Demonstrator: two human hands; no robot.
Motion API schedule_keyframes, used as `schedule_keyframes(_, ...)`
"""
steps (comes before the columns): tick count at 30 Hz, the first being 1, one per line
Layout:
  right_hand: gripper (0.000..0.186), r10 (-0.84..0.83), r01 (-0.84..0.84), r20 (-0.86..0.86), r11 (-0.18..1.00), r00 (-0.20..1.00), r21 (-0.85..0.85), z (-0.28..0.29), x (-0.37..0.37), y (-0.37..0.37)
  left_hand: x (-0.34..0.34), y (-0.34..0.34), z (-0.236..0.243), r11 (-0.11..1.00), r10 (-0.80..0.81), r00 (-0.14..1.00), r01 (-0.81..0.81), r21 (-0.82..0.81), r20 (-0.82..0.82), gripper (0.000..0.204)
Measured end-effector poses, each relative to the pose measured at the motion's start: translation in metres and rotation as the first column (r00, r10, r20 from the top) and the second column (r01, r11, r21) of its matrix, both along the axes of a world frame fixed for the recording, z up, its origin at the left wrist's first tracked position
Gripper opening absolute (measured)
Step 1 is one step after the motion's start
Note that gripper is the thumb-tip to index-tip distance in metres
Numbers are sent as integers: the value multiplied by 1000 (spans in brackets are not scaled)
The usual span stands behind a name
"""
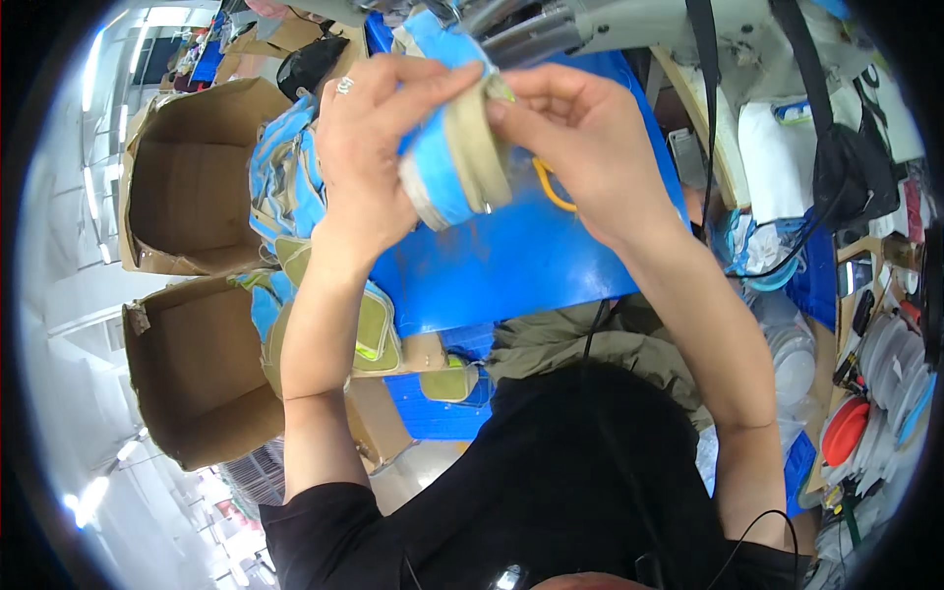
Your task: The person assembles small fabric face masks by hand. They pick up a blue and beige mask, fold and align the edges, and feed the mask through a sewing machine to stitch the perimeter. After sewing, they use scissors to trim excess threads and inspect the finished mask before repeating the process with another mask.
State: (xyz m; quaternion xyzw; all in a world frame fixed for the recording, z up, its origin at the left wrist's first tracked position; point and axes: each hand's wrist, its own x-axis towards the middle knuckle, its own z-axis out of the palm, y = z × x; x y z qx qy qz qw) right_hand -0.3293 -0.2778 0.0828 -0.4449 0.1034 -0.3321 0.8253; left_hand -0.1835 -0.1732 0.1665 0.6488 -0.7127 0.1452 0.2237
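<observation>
A blue and khaki fabric piece (447,167), curved into a band with a zipper-like edge, is held up over the blue work surface (472,275). My left hand (369,138) grips it from the left, thumb and fingers closed over its upper part; a ring is on one finger. At its right edge my right hand (580,138) pinches the khaki rim with thumb and forefinger, near a small yellow-green bit. A yellow-orange loop, like a scissor handle (553,187), shows below my right fingers; the rest of it is hidden. The fabric's far end is partly blurred.
Just beyond my hands stands a grey machine (629,25). Two open cardboard boxes (202,369) are at the left, with blue and khaki fabric pieces (290,177) beside them. On the right hang dark straps (708,88), near a shelf with stacked reels (875,374).
</observation>
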Motion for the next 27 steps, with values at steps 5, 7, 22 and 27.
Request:
schedule_keyframes(5,19,40,-38,-11,993,999,111,9,-6,2,-5,-2,6,998,15,979,-1,-67,203,39)
schedule_keyframes(7,13,44,-41,-21,991,999,131,11,-7,3,-3,-4,6,996,-2,978,19,-82,210,37)
schedule_keyframes(22,19,-1,2,-18,998,1000,70,10,14,-9,17,-19,-2,978,5,989,26,-209,149,34)
schedule_keyframes(27,21,34,-36,25,995,999,88,7,15,-9,32,-11,-5,1000,-19,877,16,-10,-480,25)
